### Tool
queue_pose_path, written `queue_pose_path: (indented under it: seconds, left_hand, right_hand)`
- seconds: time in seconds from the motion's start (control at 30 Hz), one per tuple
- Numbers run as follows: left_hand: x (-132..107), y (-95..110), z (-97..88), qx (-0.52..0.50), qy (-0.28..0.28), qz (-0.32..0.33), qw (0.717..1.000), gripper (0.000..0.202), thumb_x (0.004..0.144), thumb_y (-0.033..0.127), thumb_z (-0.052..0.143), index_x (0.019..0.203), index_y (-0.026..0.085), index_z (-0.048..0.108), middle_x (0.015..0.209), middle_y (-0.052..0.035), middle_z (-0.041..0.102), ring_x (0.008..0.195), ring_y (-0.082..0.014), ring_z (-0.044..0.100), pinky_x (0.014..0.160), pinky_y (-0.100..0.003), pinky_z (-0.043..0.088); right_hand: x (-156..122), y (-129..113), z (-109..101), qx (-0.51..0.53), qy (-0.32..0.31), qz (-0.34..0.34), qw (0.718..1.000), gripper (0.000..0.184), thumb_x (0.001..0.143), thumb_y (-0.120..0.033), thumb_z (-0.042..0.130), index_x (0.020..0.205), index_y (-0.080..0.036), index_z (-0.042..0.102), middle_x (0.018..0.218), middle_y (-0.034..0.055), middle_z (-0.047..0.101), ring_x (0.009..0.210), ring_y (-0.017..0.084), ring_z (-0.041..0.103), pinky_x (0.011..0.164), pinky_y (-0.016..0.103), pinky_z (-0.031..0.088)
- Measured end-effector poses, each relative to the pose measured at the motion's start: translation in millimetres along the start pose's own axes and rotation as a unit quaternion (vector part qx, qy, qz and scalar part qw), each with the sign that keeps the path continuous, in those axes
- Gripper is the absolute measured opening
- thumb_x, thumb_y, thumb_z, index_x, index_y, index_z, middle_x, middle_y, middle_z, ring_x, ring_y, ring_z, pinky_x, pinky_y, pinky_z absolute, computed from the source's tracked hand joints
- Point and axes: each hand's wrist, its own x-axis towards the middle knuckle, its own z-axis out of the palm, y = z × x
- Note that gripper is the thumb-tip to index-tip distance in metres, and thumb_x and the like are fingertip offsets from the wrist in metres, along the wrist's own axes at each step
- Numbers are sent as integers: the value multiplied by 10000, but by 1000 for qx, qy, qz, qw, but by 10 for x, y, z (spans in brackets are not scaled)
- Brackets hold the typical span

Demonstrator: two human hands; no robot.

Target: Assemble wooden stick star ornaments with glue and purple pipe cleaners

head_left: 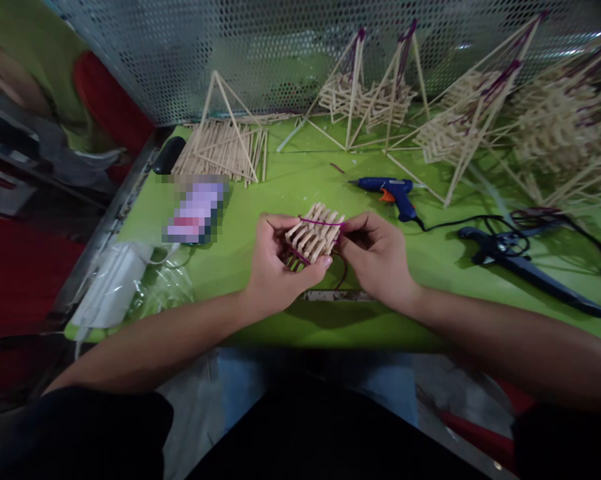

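My left hand (275, 263) is closed around a small lattice of pale wooden sticks (314, 235), held just above the green table's (290, 187) near edge. My right hand (375, 257) pinches a thin purple thread (321, 221) that runs across the top of the stick lattice and loops down below it. Both hands meet at the lattice, left on its left side, right on its right side.
A blue glue gun (394, 193) lies behind my right hand, dark shears (520, 257) and a black cord to the right. Finished stick pyramids (365, 93) line the back by a perforated metal wall. A stick bundle (225, 150), blurred phone (196, 212) and white roll (113, 287) sit left.
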Motion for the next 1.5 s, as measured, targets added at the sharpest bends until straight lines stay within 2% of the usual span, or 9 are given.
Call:
queue_pose_path:
  seconds: [0.27, 0.47, 0.63, 0.77, 0.93, 1.07, 1.27, 1.4, 1.5]
  left_hand:
    - [24, 13, 6, 3, 7, 13, 1000, 685, 916, 347, 1057, 1420, 281, 599, 1232, -15, 720, 1004, -141, 793, 862, -259, 668]
    - [26, 57, 0, -5, 5, -9, 1000, 686, 903, 347, 1074, 1397, 279, 602, 1229, -21, 725, 997, -146, 787, 855, -268, 662]
    - [159, 118, -90, -20, 16, -84, 996, 664, 940, 458, 1086, 1364, 272, 609, 1175, -23, 786, 988, -177, 821, 889, -327, 684]
    - [299, 122, -160, -61, 36, -153, 986, 688, 866, 591, 1142, 1238, 269, 661, 1100, -14, 812, 940, -192, 820, 828, -326, 684]
    - [353, 125, -171, -121, 52, -219, 967, 701, 745, 589, 1217, 1159, 275, 746, 1029, 12, 832, 852, -158, 787, 766, -285, 686]
    - [373, 184, -162, -132, 59, -239, 960, 658, 711, 552, 1233, 1105, 269, 788, 971, 23, 822, 806, -143, 768, 718, -265, 690]
    - [445, 305, -157, -153, 83, -281, 944, 575, 696, 447, 1224, 1043, 235, 818, 925, 13, 844, 731, -139, 779, 641, -257, 701]
    - [485, 340, -167, -143, 84, -319, 933, 508, 715, 465, 1172, 984, 226, 814, 830, 18, 802, 648, -152, 744, 561, -282, 672]
    - [507, 348, -180, -144, 73, -330, 930, 496, 731, 494, 1146, 982, 223, 815, 814, 7, 795, 631, -156, 727, 555, -294, 665]
  right_hand:
    - [-15, -50, 18, -14, 23, -26, 999, 280, 872, -416, 1029, 896, -242, 813, 845, 20, 833, 727, 172, 725, 657, 318, 605]
    - [0, -39, 13, -4, 19, -32, 999, 271, 859, -403, 1043, 892, -244, 826, 856, 22, 848, 743, 178, 741, 654, 312, 621]
    - [19, -69, -23, -1, -9, -41, 999, 178, 920, -367, 1006, 1013, -247, 912, 947, 33, 903, 796, 183, 800, 727, 328, 676]
    - [13, -137, -61, -8, -22, -44, 999, 159, 975, -338, 949, 1099, -239, 941, 1026, 50, 930, 853, 199, 839, 824, 372, 733]
    - [16, -183, -80, -20, -23, -48, 998, 148, 974, -358, 959, 1062, -242, 932, 998, 46, 920, 835, 211, 821, 762, 373, 720]
    - [31, -198, -85, -18, -23, -62, 998, 113, 971, -327, 959, 1039, -240, 932, 994, 46, 920, 842, 204, 821, 765, 358, 697]
    - [96, -227, -150, -69, -47, -142, 986, 109, 1066, -339, 914, 1136, -255, 918, 986, 32, 851, 838, 190, 747, 766, 359, 644]
    - [158, -226, -193, -141, -60, -252, 956, 120, 1115, -336, 852, 1213, -288, 903, 1130, 72, 823, 941, 228, 735, 800, 396, 650]
    - [183, -222, -214, -173, -71, -297, 936, 162, 1129, -296, 812, 1262, -302, 905, 1208, 95, 829, 1048, 261, 770, 854, 426, 675]
